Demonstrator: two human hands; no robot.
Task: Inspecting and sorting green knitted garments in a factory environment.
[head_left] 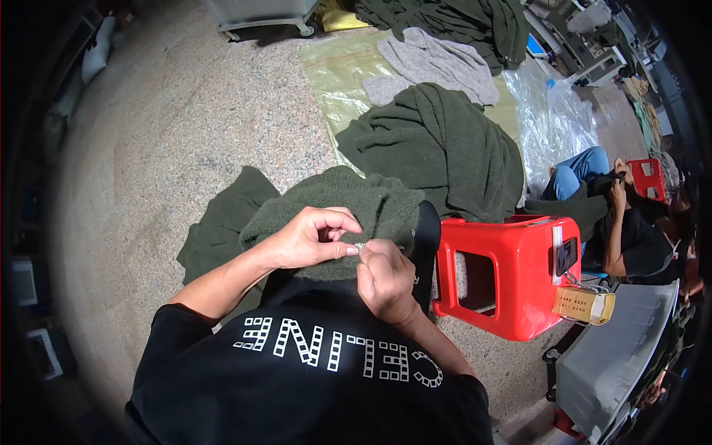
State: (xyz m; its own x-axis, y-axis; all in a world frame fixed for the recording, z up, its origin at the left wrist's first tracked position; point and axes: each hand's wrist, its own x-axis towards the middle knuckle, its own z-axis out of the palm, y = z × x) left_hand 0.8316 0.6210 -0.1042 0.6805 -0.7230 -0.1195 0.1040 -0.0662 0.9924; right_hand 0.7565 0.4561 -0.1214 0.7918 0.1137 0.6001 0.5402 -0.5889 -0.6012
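Note:
A dark green knitted garment [334, 194] lies across my lap and hangs down on the left side. Over it, both my hands meet at the fingertips. My left hand [315, 239] is closed in a pinch, thumb toward the right, at a tiny pale, shiny piece [360, 247] too small to name. Curled with its fingers pressed together, my right hand [386, 278] touches the same spot from the right. Whatever lies inside its fingers is hidden. A small light dot on the garment shows just right of my right hand.
Close on my right stands a red plastic stool [512, 274] with a phone [567, 256] and a small yellow box [584, 305]. Ahead, green knitwear [445, 148] and grey knitwear [441, 63] lie on sheeting. Another person [630, 237] sits at right, beyond a grey bin [615, 356].

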